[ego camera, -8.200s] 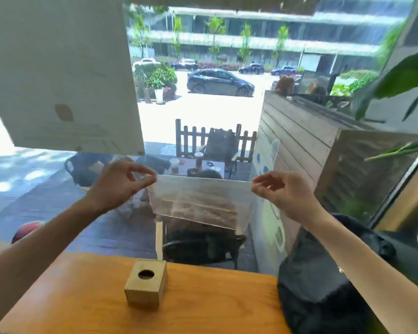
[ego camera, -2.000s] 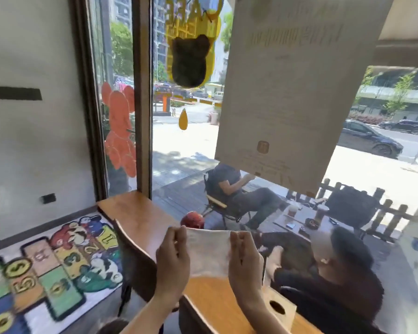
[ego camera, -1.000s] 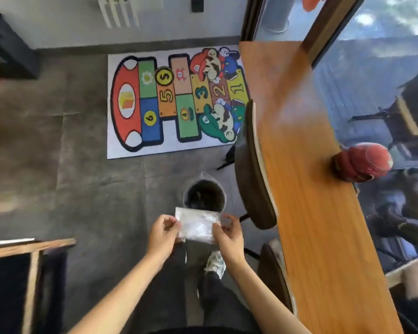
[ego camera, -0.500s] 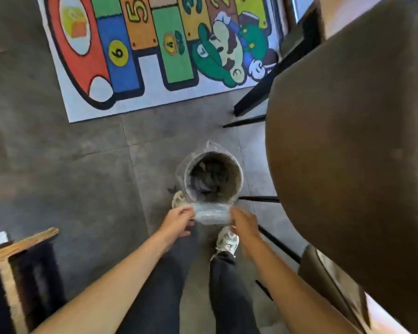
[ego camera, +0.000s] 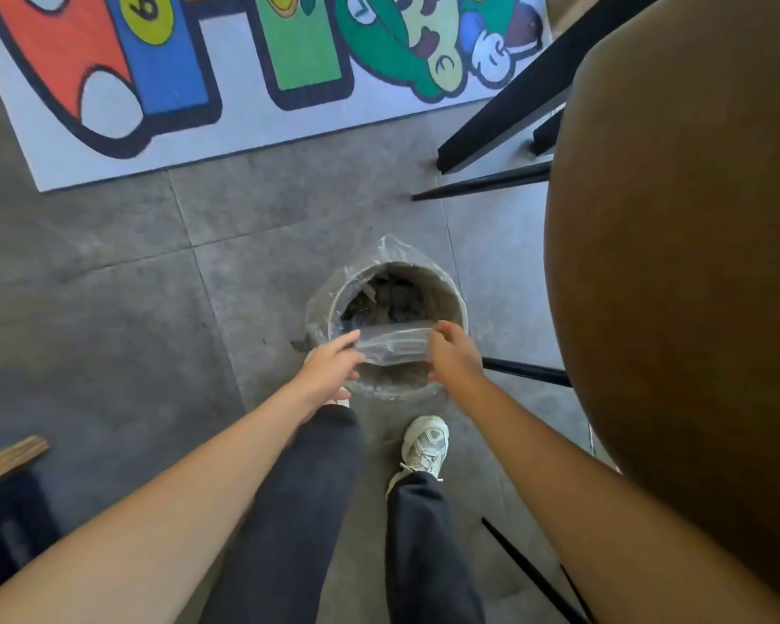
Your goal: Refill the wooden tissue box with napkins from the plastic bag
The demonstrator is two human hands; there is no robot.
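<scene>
A clear, flattened plastic bag [ego camera: 395, 344] is stretched between my hands, with no napkins visible in it. My left hand [ego camera: 332, 364] pinches its left end and my right hand [ego camera: 451, 353] pinches its right end. The bag hangs directly over the mouth of a round waste bin [ego camera: 451, 292] lined with clear plastic, which stands on the grey floor. The wooden tissue box is out of view.
A brown chair back [ego camera: 676, 286] fills the right side, with black chair legs [ego camera: 491, 137] beyond the bin. A colourful hopscotch mat [ego camera: 244, 60] lies on the floor ahead. My legs and a white shoe [ego camera: 424, 443] stand just behind the bin. A wooden edge [ego camera: 5, 457] shows at the left.
I turned from the window counter down to the floor. Over the last second the bag and both hands moved forward from in front of the bin to directly over its mouth.
</scene>
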